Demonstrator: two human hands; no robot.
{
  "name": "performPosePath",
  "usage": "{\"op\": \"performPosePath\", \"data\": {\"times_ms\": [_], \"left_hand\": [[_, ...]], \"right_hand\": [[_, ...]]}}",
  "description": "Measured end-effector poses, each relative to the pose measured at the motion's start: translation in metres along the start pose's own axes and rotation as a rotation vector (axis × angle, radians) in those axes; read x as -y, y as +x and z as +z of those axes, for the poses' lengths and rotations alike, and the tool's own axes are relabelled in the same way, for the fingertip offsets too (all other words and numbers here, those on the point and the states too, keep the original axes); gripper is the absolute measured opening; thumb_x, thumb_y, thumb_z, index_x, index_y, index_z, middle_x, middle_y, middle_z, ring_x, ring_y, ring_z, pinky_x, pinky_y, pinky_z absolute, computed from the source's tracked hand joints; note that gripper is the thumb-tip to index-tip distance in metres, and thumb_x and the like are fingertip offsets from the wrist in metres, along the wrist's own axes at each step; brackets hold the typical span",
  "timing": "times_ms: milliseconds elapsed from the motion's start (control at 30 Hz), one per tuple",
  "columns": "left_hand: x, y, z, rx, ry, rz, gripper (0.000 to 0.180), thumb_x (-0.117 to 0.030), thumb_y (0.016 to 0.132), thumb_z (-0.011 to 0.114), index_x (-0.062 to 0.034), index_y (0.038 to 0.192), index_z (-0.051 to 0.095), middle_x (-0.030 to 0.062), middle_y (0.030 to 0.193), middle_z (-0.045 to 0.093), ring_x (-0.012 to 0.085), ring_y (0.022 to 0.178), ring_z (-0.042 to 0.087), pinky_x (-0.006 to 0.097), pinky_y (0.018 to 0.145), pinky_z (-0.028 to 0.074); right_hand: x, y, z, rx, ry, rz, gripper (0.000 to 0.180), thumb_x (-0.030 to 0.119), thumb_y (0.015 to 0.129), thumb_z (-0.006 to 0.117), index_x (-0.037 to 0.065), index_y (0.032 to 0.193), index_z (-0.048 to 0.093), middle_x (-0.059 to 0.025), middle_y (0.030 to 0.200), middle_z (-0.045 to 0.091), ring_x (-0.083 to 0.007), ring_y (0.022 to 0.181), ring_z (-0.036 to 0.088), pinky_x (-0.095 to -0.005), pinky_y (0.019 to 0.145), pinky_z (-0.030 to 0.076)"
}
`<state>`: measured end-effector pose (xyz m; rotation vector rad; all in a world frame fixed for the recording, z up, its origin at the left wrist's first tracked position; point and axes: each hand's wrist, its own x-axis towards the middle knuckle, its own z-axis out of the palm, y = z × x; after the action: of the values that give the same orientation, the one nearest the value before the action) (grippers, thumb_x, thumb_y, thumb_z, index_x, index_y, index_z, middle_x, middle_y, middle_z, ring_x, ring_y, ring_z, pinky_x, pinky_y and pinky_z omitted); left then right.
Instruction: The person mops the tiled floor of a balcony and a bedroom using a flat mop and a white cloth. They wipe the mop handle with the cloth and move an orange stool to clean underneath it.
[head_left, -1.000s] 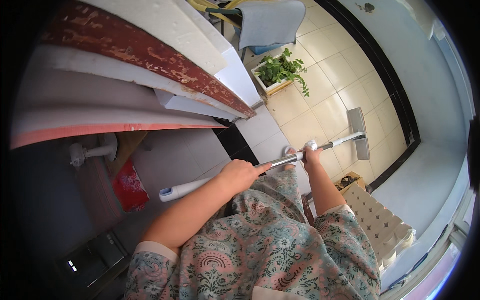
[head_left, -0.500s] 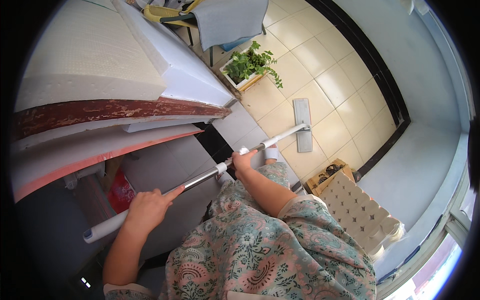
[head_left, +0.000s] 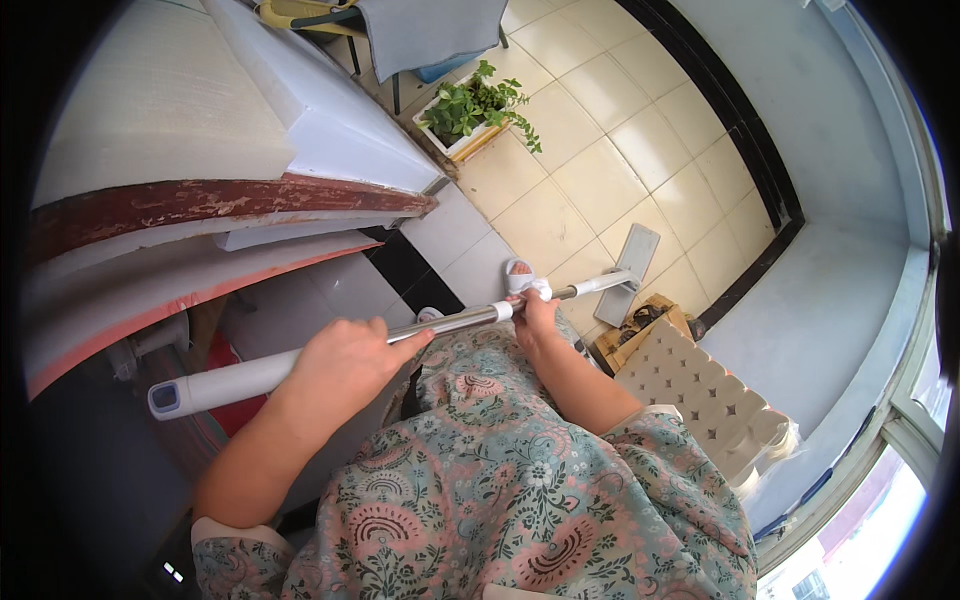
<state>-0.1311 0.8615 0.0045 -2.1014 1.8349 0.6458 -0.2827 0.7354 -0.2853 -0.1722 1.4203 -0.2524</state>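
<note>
Both my hands are closed round the pole of a flat mop (head_left: 460, 322), which runs from the lower left to the upper right. My left hand (head_left: 347, 362) grips it near the thick white handle end, with the index finger stretched along the metal tube. Farther down the pole, my right hand (head_left: 537, 316) wraps it just past a white collar; part of its grip is hidden. The grey rectangular mop head (head_left: 632, 270) lies tilted on the cream floor tiles, beside a wooden crate. Its underside is hidden.
A potted green plant (head_left: 470, 108) in a white box stands by the counter corner. Nearby is a chair (head_left: 430, 35) draped with grey cloth. On my right are the wooden crate (head_left: 640, 335) and stacked egg trays (head_left: 690, 395). A dark skirting (head_left: 765, 170) edges the wall.
The mop head has moved right and nearer, turning toward the crate. Both hands have shifted right with the pole, the left one also rising. My foot shows farther forward, and the view has shifted.
</note>
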Motion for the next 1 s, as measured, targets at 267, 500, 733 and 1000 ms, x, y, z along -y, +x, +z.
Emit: {"op": "performPosePath", "data": {"times_ms": [267, 500, 733, 1000], "left_hand": [[0.027, -0.023, 0.044, -0.008, 0.11, 0.032, 0.034, -0.014, 0.08, 0.048, -0.0232, 0.111, 0.058, 0.0047, 0.067, 0.054, 0.0167, 0.06, 0.058, 0.027, 0.048, 0.042], [0.073, -0.122, 0.042, -0.049, 0.23, -0.136, 0.03, -0.016, 0.082, 0.049, -0.0233, 0.109, 0.059, 0.0026, 0.064, 0.052, 0.0162, 0.06, 0.058, 0.027, 0.051, 0.043], [0.076, -0.175, 0.045, -0.013, 0.219, -0.271, 0.044, -0.01, 0.077, 0.05, -0.0243, 0.118, 0.054, 0.0045, 0.067, 0.052, 0.0167, 0.06, 0.055, 0.027, 0.056, 0.044], [0.069, -0.154, 0.042, -0.032, 0.149, -0.199, 0.047, -0.01, 0.076, 0.052, -0.0189, 0.122, 0.051, 0.0034, 0.073, 0.054, 0.0167, 0.063, 0.058, 0.026, 0.058, 0.045]], "right_hand": [[-0.038, 0.062, -0.003, 0.135, 0.072, 0.051, 0.01, 0.006, 0.086, 0.039, 0.001, 0.078, 0.04, -0.0077, 0.069, 0.048, -0.0176, 0.059, 0.05, -0.0341, 0.062, 0.05], [-0.112, 0.027, 0.102, 0.217, -0.006, 0.089, 0.009, 0.007, 0.085, 0.043, 0.0, 0.078, 0.044, -0.0083, 0.072, 0.05, -0.0196, 0.063, 0.051, -0.0341, 0.066, 0.051], [-0.156, 0.007, 0.141, 0.315, -0.025, 0.088, 0.004, 0.0, 0.082, 0.045, -0.004, 0.082, 0.043, -0.015, 0.073, 0.051, -0.0229, 0.062, 0.053, -0.0327, 0.062, 0.051], [-0.112, -0.006, 0.083, 0.162, -0.044, -0.126, 0.045, -0.006, 0.076, 0.048, 0.007, 0.107, 0.018, -0.017, 0.084, 0.048, -0.0256, 0.058, 0.056, -0.0397, 0.054, 0.053]]}}
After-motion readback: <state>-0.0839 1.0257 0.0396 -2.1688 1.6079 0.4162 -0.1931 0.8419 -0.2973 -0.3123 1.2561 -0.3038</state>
